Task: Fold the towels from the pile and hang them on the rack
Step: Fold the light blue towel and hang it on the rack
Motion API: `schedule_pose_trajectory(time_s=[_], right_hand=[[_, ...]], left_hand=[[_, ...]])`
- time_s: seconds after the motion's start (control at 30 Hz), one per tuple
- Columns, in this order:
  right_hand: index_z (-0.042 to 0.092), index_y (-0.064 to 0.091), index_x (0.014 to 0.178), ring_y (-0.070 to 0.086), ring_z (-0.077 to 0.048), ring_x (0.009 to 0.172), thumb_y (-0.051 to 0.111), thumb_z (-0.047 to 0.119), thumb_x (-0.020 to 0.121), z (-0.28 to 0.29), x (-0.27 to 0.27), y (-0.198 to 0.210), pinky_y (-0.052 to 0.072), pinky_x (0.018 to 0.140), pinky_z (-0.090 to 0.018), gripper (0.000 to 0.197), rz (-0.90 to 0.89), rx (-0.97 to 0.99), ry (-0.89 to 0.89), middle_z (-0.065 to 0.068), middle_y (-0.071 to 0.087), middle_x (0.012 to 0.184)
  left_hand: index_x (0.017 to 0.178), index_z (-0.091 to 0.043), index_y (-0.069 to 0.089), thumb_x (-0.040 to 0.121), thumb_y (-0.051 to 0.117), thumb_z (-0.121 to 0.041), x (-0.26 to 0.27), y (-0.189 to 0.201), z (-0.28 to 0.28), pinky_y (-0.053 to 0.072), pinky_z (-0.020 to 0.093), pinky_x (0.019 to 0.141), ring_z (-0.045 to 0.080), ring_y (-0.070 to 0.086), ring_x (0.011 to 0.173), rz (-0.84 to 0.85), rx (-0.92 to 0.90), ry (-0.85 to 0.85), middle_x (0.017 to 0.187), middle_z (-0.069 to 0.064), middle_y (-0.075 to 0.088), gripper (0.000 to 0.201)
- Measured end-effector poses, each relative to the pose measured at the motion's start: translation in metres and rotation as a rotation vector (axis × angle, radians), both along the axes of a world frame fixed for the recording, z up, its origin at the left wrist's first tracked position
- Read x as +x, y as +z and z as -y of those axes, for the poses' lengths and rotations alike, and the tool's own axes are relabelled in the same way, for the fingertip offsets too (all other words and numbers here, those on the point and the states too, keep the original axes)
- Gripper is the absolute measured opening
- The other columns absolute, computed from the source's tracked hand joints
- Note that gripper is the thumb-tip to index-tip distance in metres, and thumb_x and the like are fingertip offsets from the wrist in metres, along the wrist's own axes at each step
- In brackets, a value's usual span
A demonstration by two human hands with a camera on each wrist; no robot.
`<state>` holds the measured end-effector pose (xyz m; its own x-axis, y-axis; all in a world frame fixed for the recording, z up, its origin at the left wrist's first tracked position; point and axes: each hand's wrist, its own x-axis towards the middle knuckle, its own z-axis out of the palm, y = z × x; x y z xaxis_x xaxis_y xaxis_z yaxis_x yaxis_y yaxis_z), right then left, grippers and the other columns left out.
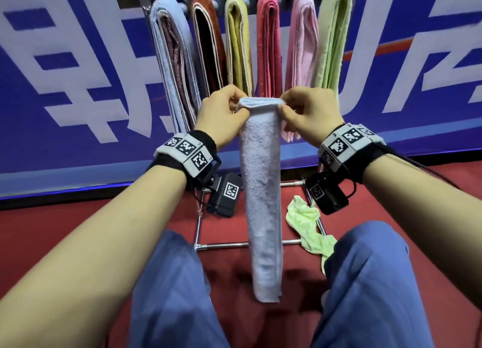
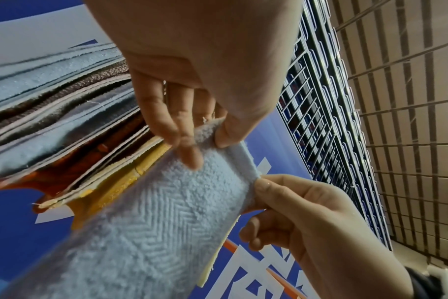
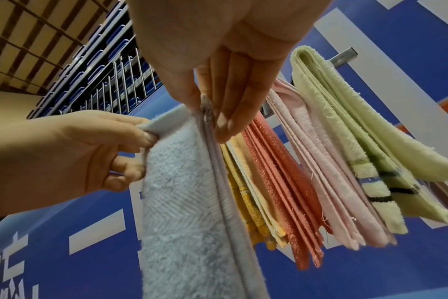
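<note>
A light blue towel (image 1: 262, 191), folded into a long narrow strip, hangs straight down between my knees. My left hand (image 1: 238, 108) pinches the left corner of its top edge and my right hand (image 1: 283, 105) pinches the right corner. In the left wrist view my left hand (image 2: 205, 139) nips the towel (image 2: 153, 222) between thumb and fingers. The right wrist view shows my right hand (image 3: 210, 121) pinching the towel's (image 3: 187, 202) layered edge. Just behind the hands stands the rack (image 1: 130, 0), with several folded towels hanging on it, from light blue (image 1: 167, 60) to green (image 1: 333, 42).
A crumpled green towel (image 1: 305, 217) lies on the red floor over the rack's metal base frame (image 1: 221, 244). My knees in blue trousers (image 1: 169, 282) flank the hanging towel. A blue and white banner (image 1: 65, 73) runs behind the rack.
</note>
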<state>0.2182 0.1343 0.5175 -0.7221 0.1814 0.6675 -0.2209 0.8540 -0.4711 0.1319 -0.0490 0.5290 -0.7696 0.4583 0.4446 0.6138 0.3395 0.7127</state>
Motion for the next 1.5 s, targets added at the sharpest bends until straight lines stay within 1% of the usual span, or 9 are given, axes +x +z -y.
schedule_pose_trajectory(time_s=[0.17,0.33,0.47,0.7,0.9,1.13,1.33,1.43,1.5], right_hand=[[0.007,0.072,0.094,0.066,-0.008,0.057,0.063,0.017,0.09,0.0,0.001,-0.011,0.058,0.06,-0.027,0.014,0.008,-0.116,0.042,0.005,0.067,0.067],[0.009,0.071,0.094,0.069,-0.014,0.059,0.063,0.015,0.089,0.003,0.002,-0.016,0.059,0.063,-0.033,0.01,0.022,-0.169,0.092,0.004,0.068,0.066],[0.01,0.07,0.093,0.069,-0.014,0.061,0.062,0.018,0.087,0.006,-0.001,-0.021,0.059,0.067,-0.036,0.013,0.063,-0.075,0.134,-0.004,0.071,0.07],[0.015,0.07,0.094,0.069,-0.017,0.062,0.07,0.029,0.083,0.009,-0.002,-0.039,0.054,0.064,-0.029,0.018,0.156,-0.202,0.14,0.0,0.07,0.07],[0.01,0.074,0.084,0.062,-0.011,0.049,0.076,0.016,0.083,0.02,0.007,-0.073,0.05,0.052,-0.024,0.007,0.41,-0.355,0.162,0.008,0.067,0.059],[0.028,0.068,0.067,0.059,-0.006,0.047,0.078,0.017,0.082,0.035,0.016,-0.136,0.046,0.044,-0.021,0.021,0.561,-0.49,0.156,0.01,0.067,0.055],[0.015,0.062,0.051,0.051,-0.008,0.042,0.079,0.011,0.08,0.048,0.008,-0.156,0.043,0.045,-0.022,0.033,0.664,-0.534,0.181,0.006,0.057,0.045],[-0.002,0.057,0.058,0.051,-0.012,0.047,0.079,0.016,0.08,0.052,0.005,-0.16,0.044,0.051,-0.027,0.036,0.737,-0.416,0.213,-0.003,0.054,0.051],[0.006,0.046,0.051,0.047,-0.014,0.05,0.079,0.02,0.079,0.055,0.004,-0.162,0.042,0.051,-0.031,0.045,0.725,-0.351,0.196,-0.002,0.048,0.05]], left_hand=[[0.076,-0.03,0.064,0.067,0.062,-0.022,0.001,-0.011,0.001,0.057,0.035,0.075,0.014,0.068,0.075,0.045,0.043,-0.063,0.08,-0.004,0.074,0.012],[0.088,-0.017,0.066,0.075,0.077,-0.005,0.002,-0.023,0.0,0.048,0.019,0.064,0.004,0.055,0.067,0.208,0.108,-0.196,0.075,-0.004,0.062,0.02],[0.093,-0.014,0.071,0.081,0.081,-0.02,0.002,-0.03,0.0,0.048,0.023,0.071,0.003,0.058,0.075,0.097,-0.04,-0.235,0.081,-0.006,0.066,0.017],[0.086,-0.015,0.073,0.075,0.073,-0.034,-0.002,-0.035,0.001,0.042,0.029,0.069,0.006,0.054,0.071,0.08,-0.067,-0.232,0.074,-0.004,0.064,0.022],[0.089,-0.02,0.072,0.08,0.072,-0.023,-0.005,-0.026,0.0,0.046,0.029,0.075,0.006,0.057,0.078,-0.002,-0.053,-0.247,0.079,-0.009,0.066,0.01],[0.095,-0.003,0.073,0.082,0.071,-0.012,-0.006,0.008,0.001,0.047,0.022,0.073,0.005,0.058,0.078,-0.048,0.108,-0.219,0.086,0.003,0.068,0.016],[0.085,-0.028,0.073,0.076,0.077,-0.021,-0.022,-0.015,0.001,0.052,0.027,0.076,0.004,0.062,0.078,-0.015,0.073,-0.128,0.081,-0.006,0.071,0.011],[0.088,-0.023,0.072,0.078,0.077,-0.017,-0.025,-0.04,-0.003,0.049,0.023,0.076,0.003,0.06,0.078,0.032,0.046,-0.08,0.081,-0.01,0.068,0.013],[0.102,-0.019,0.07,0.079,0.077,-0.013,-0.023,-0.058,-0.007,0.048,0.02,0.078,0.002,0.059,0.079,0.072,-0.018,-0.08,0.087,-0.012,0.065,0.025]])
